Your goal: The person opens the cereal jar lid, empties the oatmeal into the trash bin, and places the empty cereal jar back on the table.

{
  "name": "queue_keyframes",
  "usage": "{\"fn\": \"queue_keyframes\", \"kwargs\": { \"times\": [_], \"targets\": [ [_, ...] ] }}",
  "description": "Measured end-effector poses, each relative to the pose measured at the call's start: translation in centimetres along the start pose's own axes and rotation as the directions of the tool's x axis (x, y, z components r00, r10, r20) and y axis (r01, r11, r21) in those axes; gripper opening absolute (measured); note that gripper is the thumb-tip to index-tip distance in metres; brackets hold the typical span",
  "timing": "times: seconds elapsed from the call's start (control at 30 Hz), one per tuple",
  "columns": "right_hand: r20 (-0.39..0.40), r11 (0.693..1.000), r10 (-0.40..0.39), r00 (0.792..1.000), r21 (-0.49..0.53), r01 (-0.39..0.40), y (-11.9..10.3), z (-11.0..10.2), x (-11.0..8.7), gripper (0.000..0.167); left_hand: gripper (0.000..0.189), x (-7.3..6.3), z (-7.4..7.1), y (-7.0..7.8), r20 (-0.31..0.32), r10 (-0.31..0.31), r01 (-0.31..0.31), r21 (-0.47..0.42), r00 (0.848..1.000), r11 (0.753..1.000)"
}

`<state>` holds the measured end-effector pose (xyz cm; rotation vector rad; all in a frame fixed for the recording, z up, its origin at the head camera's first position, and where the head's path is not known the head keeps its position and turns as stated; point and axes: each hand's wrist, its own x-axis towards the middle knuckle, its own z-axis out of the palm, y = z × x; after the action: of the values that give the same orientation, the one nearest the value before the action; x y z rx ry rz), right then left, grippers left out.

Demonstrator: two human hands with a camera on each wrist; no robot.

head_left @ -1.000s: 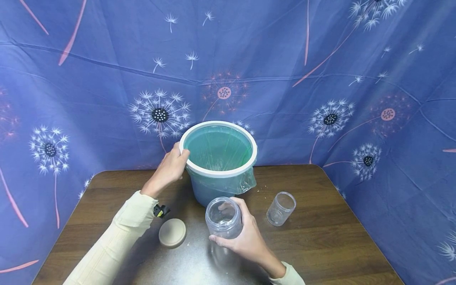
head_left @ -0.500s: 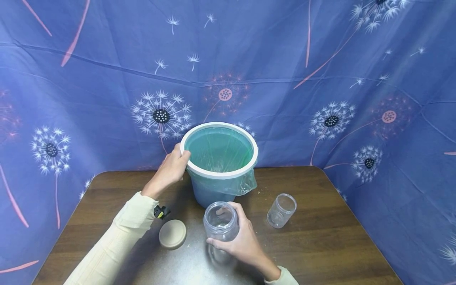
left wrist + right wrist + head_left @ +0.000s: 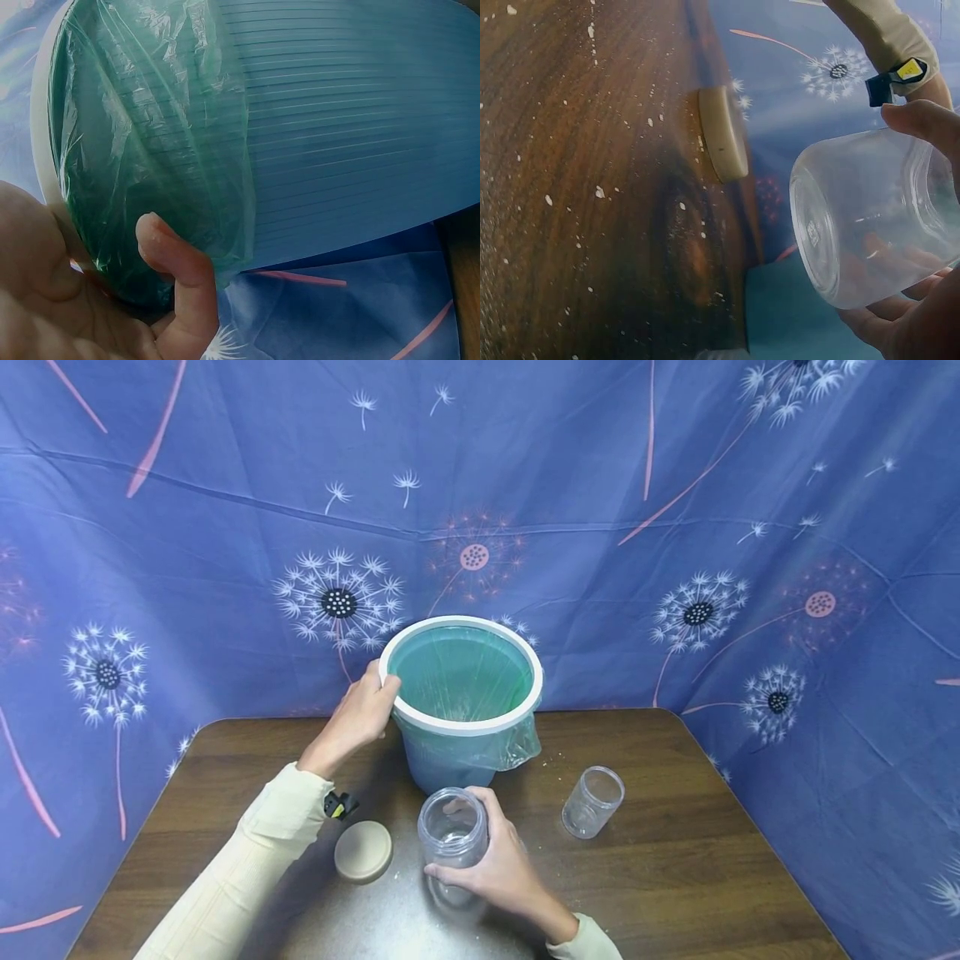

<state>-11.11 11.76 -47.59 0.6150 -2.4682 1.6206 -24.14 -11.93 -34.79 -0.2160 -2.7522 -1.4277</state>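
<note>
My left hand (image 3: 358, 710) grips the white rim (image 3: 461, 727) of a blue-green trash bin (image 3: 435, 774) at its left side. A thin green bag (image 3: 165, 135) lines the bin and folds down over the outside. In my right hand (image 3: 498, 864) is a clear plastic jar (image 3: 862, 210), thumb on one side and fingers round the other. The jar is uncapped, its mouth tipped slightly, and a gap shows between its base and the table in the right wrist view. To its left a round beige lid (image 3: 363, 852) lies on the table.
A smaller clear jar (image 3: 592, 802) stands on the brown wooden table (image 3: 675, 860), to the right. White crumbs (image 3: 600, 193) are scattered over the tabletop. A blue dandelion-print cloth (image 3: 585, 568) hangs close behind the bin and along the sides.
My right hand has carried the jar a little left and toward me, away from the bin. The left hand keeps its hold on the rim.
</note>
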Motion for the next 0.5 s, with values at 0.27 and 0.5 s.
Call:
{"fn": "queue_keyframes", "kwargs": {
  "times": [0.27, 0.5],
  "targets": [
    [0.029, 1.000, 0.030, 0.999, 0.005, -0.030, 1.3, 1.2, 0.5, 0.090, 0.059, -0.1, 0.0, 0.0, -0.003, -0.001, 0.001, 0.002, 1.000, 1.000],
    [0.028, 0.997, 0.075, 0.997, -0.011, -0.075, 1.8, 2.0, 0.8, 0.091, 0.058, 0.0, 0.1, 0.0, -0.005, 0.008, -0.008, -0.006, 1.000, 1.000]
  ]
}}
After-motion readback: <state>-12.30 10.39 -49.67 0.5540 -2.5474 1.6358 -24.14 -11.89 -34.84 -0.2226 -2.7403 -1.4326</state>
